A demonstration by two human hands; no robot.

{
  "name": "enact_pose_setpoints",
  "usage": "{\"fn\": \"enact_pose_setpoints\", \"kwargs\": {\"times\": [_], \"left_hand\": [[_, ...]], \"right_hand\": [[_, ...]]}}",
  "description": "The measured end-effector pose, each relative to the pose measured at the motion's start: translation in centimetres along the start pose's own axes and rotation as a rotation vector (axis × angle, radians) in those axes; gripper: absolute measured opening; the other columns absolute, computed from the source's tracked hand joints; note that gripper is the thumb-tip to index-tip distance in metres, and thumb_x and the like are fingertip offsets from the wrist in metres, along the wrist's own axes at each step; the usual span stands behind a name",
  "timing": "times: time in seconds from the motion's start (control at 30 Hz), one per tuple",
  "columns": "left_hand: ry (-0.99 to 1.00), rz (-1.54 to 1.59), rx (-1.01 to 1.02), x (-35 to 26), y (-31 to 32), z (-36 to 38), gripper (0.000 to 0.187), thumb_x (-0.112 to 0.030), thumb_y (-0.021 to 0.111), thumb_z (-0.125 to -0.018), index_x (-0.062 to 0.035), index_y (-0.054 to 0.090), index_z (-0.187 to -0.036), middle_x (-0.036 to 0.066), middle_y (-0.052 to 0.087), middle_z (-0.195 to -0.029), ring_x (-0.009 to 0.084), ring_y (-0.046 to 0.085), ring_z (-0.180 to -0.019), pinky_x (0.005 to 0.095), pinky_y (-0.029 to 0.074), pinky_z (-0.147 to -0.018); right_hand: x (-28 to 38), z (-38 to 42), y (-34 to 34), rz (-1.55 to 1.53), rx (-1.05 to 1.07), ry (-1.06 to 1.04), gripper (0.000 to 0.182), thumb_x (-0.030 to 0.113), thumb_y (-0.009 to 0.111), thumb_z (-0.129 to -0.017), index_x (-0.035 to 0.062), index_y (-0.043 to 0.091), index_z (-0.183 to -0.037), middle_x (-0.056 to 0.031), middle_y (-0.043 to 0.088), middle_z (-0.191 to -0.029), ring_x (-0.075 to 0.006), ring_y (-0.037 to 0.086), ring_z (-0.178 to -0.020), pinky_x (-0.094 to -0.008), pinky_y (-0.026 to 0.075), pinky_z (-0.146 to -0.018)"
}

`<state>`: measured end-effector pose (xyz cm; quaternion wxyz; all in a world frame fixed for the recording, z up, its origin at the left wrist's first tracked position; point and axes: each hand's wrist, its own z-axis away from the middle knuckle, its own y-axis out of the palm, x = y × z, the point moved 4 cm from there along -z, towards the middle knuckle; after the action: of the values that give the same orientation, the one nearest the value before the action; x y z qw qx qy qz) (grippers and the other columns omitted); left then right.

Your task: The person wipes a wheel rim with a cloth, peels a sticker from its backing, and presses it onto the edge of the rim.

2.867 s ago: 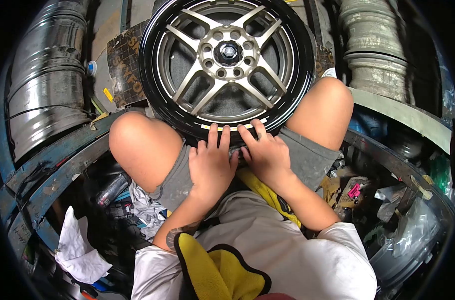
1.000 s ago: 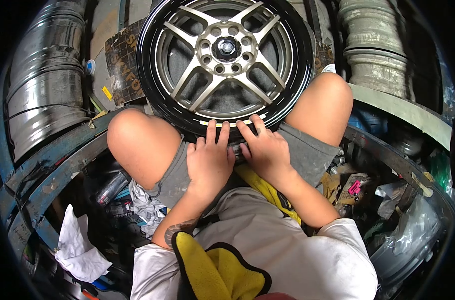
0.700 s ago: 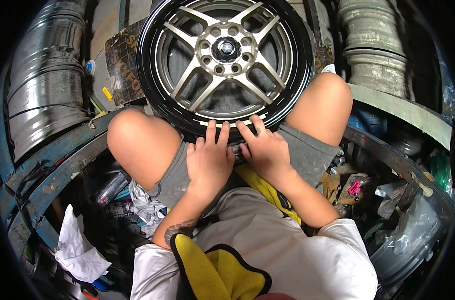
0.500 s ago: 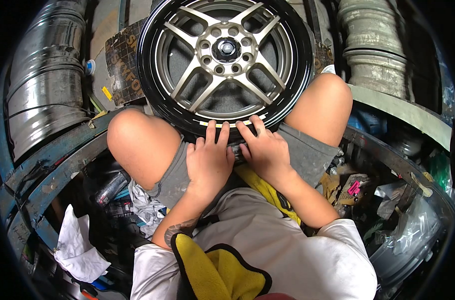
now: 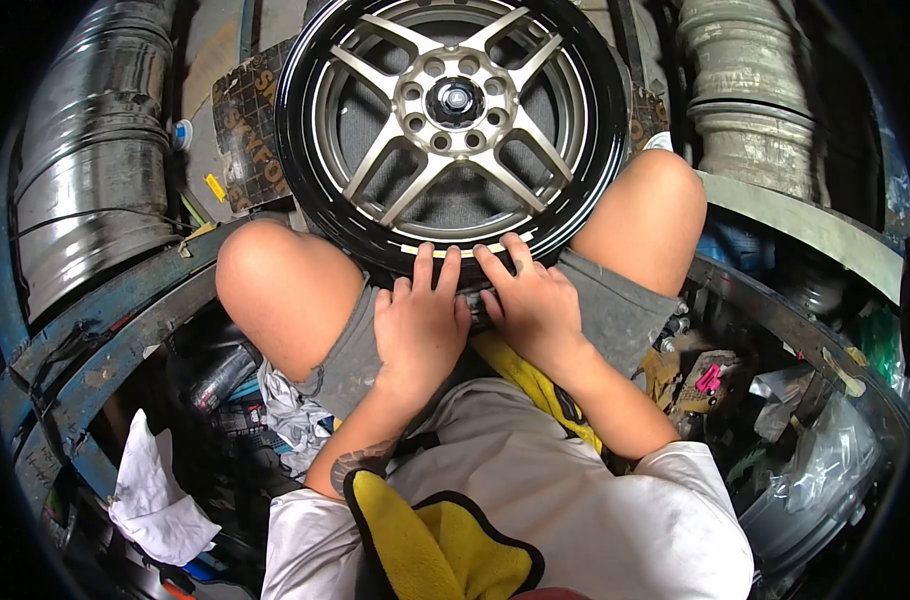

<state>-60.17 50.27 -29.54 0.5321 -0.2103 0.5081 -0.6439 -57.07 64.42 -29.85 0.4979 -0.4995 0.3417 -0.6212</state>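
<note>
A wheel with bronze-grey spokes (image 5: pixel 415 185) and a glossy black rim lies face up between the knees. On its near edge runs a pale yellow-white strip (image 5: pixel 411 249). My left hand (image 5: pixel 417 325) rests on the near side of the wheel, its fingers spread and two fingertips on the strip. Beside it my right hand (image 5: pixel 535 310) lies the same way, fingers apart, with fingertips at the strip's right part. The two thumbs are close together but apart. Neither hand grips anything.
Stacked metal rims stand at the left (image 5: pixel 95 150) and right (image 5: pixel 750 100). Under the wheel is printed brown board (image 5: pixel 240 140). Blue metal frame bars (image 5: pixel 95 290) curve around the seat. A yellow cloth (image 5: pixel 445 540) hangs at the chest; a white cloth (image 5: pixel 160 500) lies lower left.
</note>
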Motion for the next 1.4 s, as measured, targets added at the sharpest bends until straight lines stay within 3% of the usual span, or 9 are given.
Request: {"fn": "enact_pose_setpoints", "kwargs": {"times": [0.47,0.8,0.93,1.27,1.4], "left_hand": [[-0.001,-0.007,0.003,0.1,0.1,0.1,0.058,-0.030,0.063,-0.086,-0.0187,0.051,-0.142,0.011,0.051,-0.143,0.0299,0.064,-0.098,0.0494,0.048,-0.093],[-0.006,0.003,-0.095,0.2,0.2,0.3,0.058,-0.029,0.066,-0.083,-0.0189,0.055,-0.139,0.012,0.055,-0.140,0.0275,0.065,-0.092,0.0443,0.048,-0.086],[0.008,0.012,-0.109,0.2,-0.1,0.4,0.059,-0.029,0.067,-0.082,-0.0179,0.055,-0.138,0.012,0.056,-0.138,0.0282,0.065,-0.089,0.0429,0.048,-0.083],[0.035,-0.005,-0.149,0.1,0.1,0.4,0.058,-0.028,0.067,-0.081,-0.0167,0.056,-0.137,0.012,0.057,-0.136,0.0270,0.065,-0.087,0.0415,0.048,-0.079],[0.038,0.020,-0.163,0.2,-0.1,0.4,0.058,-0.028,0.067,-0.080,-0.0162,0.057,-0.136,0.012,0.058,-0.135,0.0271,0.064,-0.087,0.0411,0.048,-0.079]], "right_hand": [[0.0,0.0,0.1,-0.006,0.020,0.009,0.055,0.027,0.073,-0.080,0.0181,0.056,-0.132,-0.0158,0.056,-0.134,-0.0236,0.069,-0.088,-0.0369,0.053,-0.074],[0.4,-0.2,-0.3,0.033,0.103,0.024,0.056,0.028,0.072,-0.083,0.0185,0.054,-0.135,-0.0157,0.054,-0.136,-0.0256,0.069,-0.091,-0.0373,0.053,-0.077],[0.5,-0.2,-0.6,-0.037,0.091,0.024,0.055,0.026,0.070,-0.084,0.0188,0.054,-0.135,-0.0178,0.053,-0.136,-0.0345,0.068,-0.088,-0.0416,0.056,-0.078],[0.4,-0.1,-0.5,-0.025,0.069,0.005,0.053,0.026,0.070,-0.084,0.0164,0.055,-0.134,-0.0189,0.053,-0.134,-0.0322,0.069,-0.092,-0.0410,0.055,-0.079],[0.6,-0.3,-0.8,0.004,0.110,0.017,0.055,0.026,0.070,-0.084,0.0171,0.054,-0.135,-0.0179,0.054,-0.136,-0.0260,0.069,-0.092,-0.0382,0.053,-0.077]]}}
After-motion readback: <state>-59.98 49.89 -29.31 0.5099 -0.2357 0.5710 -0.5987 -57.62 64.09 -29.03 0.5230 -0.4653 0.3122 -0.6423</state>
